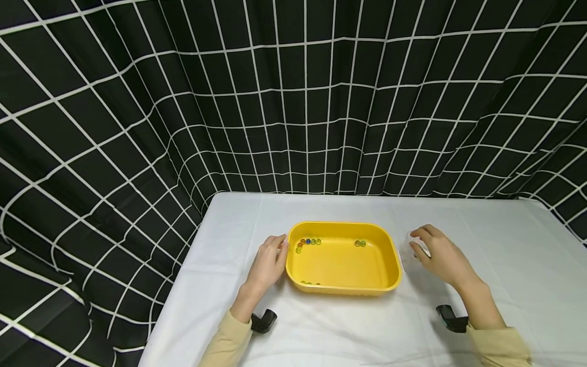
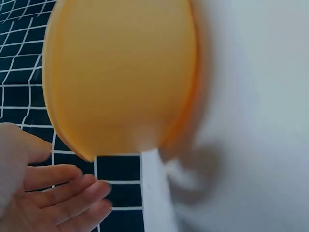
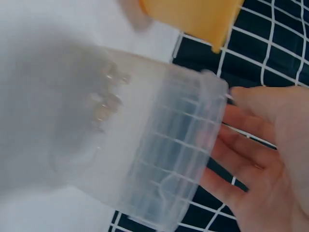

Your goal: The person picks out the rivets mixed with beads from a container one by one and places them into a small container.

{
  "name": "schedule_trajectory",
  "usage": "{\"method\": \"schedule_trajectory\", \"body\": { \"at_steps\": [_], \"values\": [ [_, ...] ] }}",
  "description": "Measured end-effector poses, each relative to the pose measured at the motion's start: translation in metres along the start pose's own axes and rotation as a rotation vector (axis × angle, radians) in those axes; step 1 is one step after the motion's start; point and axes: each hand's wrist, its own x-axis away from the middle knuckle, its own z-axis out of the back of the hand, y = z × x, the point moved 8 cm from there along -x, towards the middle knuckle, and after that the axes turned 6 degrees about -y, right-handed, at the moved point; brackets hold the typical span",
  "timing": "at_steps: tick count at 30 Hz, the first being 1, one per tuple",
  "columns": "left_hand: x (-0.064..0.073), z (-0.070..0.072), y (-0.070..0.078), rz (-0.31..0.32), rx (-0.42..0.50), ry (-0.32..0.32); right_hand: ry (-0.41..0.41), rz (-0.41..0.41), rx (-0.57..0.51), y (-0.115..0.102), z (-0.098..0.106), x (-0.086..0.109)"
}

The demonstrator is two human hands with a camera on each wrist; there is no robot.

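A yellow plastic tub (image 1: 344, 291) stands on the white-covered table, with small glass marbles (image 1: 308, 241) inside along its edges. My left hand (image 1: 268, 260) is at the tub's left side, its fingers loosely bent near the rim; contact is unclear. To the right of the tub stands a clear plastic container (image 3: 164, 145), with several marbles (image 3: 107, 104) low inside it. Over its rim hovers my right hand (image 1: 442, 257), thumb and fingers spread apart. The thumb tip is close to the rim, and no marble shows between the fingers.
A white cloth (image 1: 495, 244) covers the table. Black curtains with a white grid (image 1: 321, 102) hang behind it and along the left. Black wrist devices (image 1: 264, 321) are worn on both forearms, below beige sleeves (image 1: 229, 339).
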Motion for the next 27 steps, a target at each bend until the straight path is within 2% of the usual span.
{"method": "schedule_trajectory", "body": {
  "at_steps": [4, 10, 15, 27],
  "values": [
    [0.004, 0.005, -0.001, -0.025, -0.179, 0.041, 0.116, -0.003, 0.055, -0.007, -0.001, 0.010],
    [0.013, 0.009, -0.003, -0.038, -0.345, 0.050, 0.131, -0.058, 0.087, -0.013, -0.009, 0.018],
    [0.016, 0.010, -0.008, -0.036, -0.392, 0.048, 0.134, -0.069, 0.111, -0.017, -0.015, 0.020],
    [0.022, 0.009, -0.015, -0.002, -0.391, 0.034, 0.088, -0.092, 0.152, -0.018, -0.027, 0.018]
  ]
}}
